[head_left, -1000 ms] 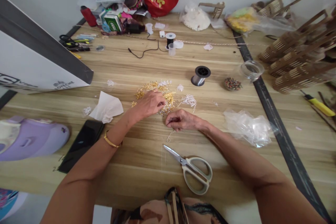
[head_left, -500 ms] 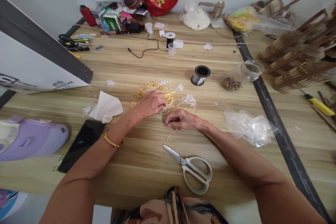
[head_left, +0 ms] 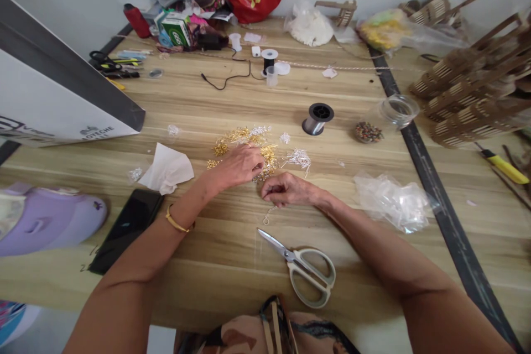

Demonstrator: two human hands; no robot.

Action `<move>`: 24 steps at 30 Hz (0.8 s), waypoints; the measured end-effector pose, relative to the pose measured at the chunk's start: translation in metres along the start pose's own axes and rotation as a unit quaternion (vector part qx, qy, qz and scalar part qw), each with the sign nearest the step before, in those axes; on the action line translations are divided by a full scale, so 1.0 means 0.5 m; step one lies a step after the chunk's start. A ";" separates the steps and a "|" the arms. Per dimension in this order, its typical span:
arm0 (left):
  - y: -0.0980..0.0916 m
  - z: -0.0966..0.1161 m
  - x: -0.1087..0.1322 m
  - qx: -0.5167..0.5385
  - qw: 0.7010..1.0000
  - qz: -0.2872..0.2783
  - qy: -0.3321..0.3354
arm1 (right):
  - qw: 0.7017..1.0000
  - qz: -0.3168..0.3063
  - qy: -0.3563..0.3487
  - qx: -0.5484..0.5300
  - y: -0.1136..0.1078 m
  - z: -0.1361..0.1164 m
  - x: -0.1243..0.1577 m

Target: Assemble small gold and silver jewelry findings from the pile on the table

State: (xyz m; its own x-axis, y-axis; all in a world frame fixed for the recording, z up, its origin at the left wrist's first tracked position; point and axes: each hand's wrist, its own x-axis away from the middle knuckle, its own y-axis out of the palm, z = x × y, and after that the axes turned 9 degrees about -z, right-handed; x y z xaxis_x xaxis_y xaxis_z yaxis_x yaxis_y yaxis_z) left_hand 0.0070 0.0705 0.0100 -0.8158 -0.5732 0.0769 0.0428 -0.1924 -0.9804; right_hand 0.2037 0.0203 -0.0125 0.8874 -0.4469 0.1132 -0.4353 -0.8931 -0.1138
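Observation:
My left hand [head_left: 244,165] rests over a spread of small gold and silver jewellery findings [head_left: 269,154], fingers bent down among the pieces; its fingertips are partly hidden. Just below and to the right, my right hand [head_left: 286,189] is closed, thumb against the fingers. From under it a thin silver chain [head_left: 266,217] with a small ring at its end trails onto the wooden table [head_left: 215,265]. Scissors [head_left: 302,271] with pale handles lie in front, blades pointing up and left. Beside the findings are silver pins [head_left: 299,160] in a loose heap.
A wire spool [head_left: 317,119] stands behind the hands. A clear jar of beads [head_left: 369,131] lies on its side at right, near crumpled plastic bags [head_left: 394,202]. To the left are a phone [head_left: 126,229], a white paper [head_left: 168,168] and a large box [head_left: 62,105].
Both hands stay almost where they were, and the chain and scissors lie unmoved. Only a very slight shift of the view shows.

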 end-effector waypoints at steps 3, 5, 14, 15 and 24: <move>-0.002 0.010 -0.003 -0.026 1.000 -0.006 -0.013 | 1.000 0.002 -0.001 0.007 0.000 0.004 0.000; -0.003 0.017 -0.005 -0.045 0.999 -0.013 -0.020 | 1.000 0.002 -0.002 0.010 -0.001 0.007 -0.001; 0.001 0.026 -0.005 -0.080 0.997 0.001 -0.021 | 1.000 0.001 -0.007 0.015 -0.001 0.010 -0.001; 0.002 0.025 -0.005 -0.077 0.997 0.002 -0.021 | 1.000 0.001 -0.008 0.015 -0.001 0.009 -0.001; -0.004 0.018 -0.004 -0.003 0.999 0.026 -0.020 | 1.000 -0.001 -0.007 0.002 -0.001 0.004 -0.001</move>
State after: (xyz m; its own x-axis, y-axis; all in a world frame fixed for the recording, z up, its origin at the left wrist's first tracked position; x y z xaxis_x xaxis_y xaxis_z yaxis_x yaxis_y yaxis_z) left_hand 0.0136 0.0649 0.0133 -0.7891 -0.6133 0.0336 0.0805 -0.1575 -0.9842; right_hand 0.2039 0.0213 -0.0146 0.8904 -0.4442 0.0996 -0.4327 -0.8938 -0.1178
